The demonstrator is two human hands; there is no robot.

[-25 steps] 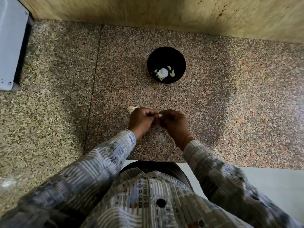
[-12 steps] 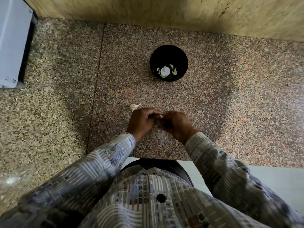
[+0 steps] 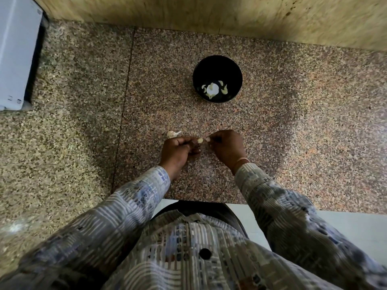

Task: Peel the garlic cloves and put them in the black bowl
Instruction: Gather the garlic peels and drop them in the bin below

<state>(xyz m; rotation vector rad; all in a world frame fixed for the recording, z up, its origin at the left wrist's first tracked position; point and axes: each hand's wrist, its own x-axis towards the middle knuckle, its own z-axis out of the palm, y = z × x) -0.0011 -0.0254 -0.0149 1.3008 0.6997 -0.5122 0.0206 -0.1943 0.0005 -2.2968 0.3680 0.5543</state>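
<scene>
Nearest the camera is the person's patterned shirt [image 3: 188, 248], with both sleeves reaching forward over the front edge of the speckled stone counter [image 3: 293, 122].

Just past the cuffs, the two hands meet above the counter. The left hand [image 3: 178, 151] has its fingers curled inward and pinches a pale garlic clove [image 3: 200, 140] at its fingertips. The right hand [image 3: 227, 148], a thin band [image 3: 240, 161] at its wrist, is likewise curled, and its fingertips pinch the clove's other end. The picture is soft here, so it may be a bit of loose skin rather than the clove's flesh that the right fingers have hold of. The clove sits between the two hands, raised a little off the counter.

Just beyond the left hand's knuckles, a second clove [image 3: 172, 133] lies on the counter with a papery tail of skin pointing right, near the hand but apart from it.

Farther back, well apart from the hands, the black bowl [image 3: 217, 63] stands upright on the counter. In its bottom lie several peeled cloves [image 3: 212, 90], white against the dark inside.

At the far left edge, a white appliance [image 3: 16, 49] rests on the counter. Behind everything, a tan stone wall [image 3: 209, 15] runs along the counter's back edge.
</scene>
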